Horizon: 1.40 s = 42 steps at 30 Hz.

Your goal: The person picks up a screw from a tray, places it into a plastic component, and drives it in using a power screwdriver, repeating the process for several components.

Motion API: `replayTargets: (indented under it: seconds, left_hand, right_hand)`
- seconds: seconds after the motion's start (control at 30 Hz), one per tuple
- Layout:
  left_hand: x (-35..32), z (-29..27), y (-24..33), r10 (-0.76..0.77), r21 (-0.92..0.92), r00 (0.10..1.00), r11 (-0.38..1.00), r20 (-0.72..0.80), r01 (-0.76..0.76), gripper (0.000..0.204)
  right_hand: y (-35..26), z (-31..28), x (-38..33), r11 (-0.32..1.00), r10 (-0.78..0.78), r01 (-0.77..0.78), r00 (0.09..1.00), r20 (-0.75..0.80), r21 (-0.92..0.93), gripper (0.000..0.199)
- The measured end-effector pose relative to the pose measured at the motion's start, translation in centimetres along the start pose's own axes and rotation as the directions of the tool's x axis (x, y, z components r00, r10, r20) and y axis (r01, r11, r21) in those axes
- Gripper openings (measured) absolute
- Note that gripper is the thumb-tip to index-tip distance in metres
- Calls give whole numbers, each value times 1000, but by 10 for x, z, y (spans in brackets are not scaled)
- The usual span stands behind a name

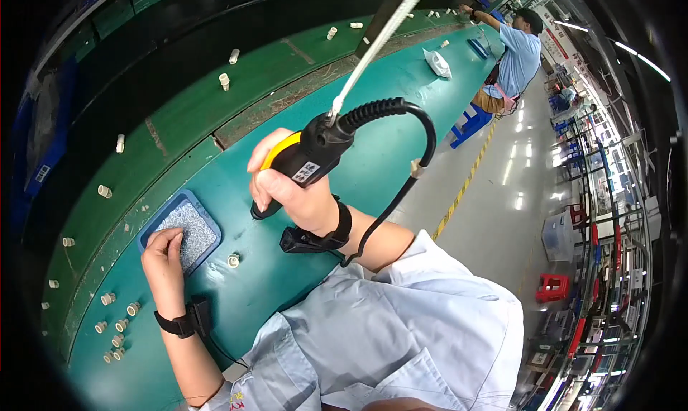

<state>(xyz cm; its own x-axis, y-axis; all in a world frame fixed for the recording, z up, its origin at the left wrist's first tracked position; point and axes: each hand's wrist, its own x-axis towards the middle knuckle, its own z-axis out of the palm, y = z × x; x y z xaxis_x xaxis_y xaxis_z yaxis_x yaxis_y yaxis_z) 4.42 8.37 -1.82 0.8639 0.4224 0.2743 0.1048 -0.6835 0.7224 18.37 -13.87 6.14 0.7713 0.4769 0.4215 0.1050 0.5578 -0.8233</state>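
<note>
Right grip (pixel 307 202) clasps corded screwdriver (pixel 320 144); left grip (pixel 164 264), hold unclear, dips into blue parts tray (pixel 198 259) — bumping could spill it.

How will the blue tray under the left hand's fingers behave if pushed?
The blue tray will likely slide rather than tip, being low and broad on the teal tabletop. It looks stiff, judging by its crisp rim. The loose small silvery pieces inside may shift or spill if jolted.
</note>
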Motion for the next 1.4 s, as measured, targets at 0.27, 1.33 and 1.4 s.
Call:
replayTargets:
  seconds: [0.27,1.33,1.4]
  left_hand:
    - [-12,2,5,-269,-165,963,950,-10,264,9]
    - [-56,2,88,-1,-162,992,987,129,22,19]
    - [-56,3,85,24,-187,992,982,124,0,27]
  right_hand:
    - [-5,17,-5,995,89,-92,994,61,38,22]
    - [-24,46,-27,984,103,-144,941,323,105,33]
    - [-25,49,-26,980,147,-179,944,295,86,38]
